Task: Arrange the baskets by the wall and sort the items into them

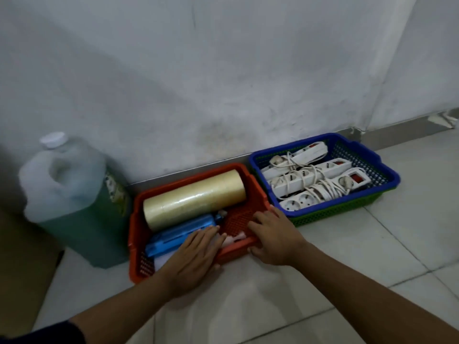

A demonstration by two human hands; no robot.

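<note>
A red basket stands on the floor against the wall. It holds a large yellowish roll of clear wrap, a blue tool and something white under my left hand. My left hand lies over the basket's front rim with its fingers straight across the contents. My right hand grips the front right corner of the rim, thumb outside and fingers inside. To the right, a blue basket nested in a green basket holds several white power strips with coiled cords.
A big translucent jug of green liquid with a white cap stands left of the red basket, by the wall. Brown cardboard lies at the far left. White floor tiles stretch in front and to the right.
</note>
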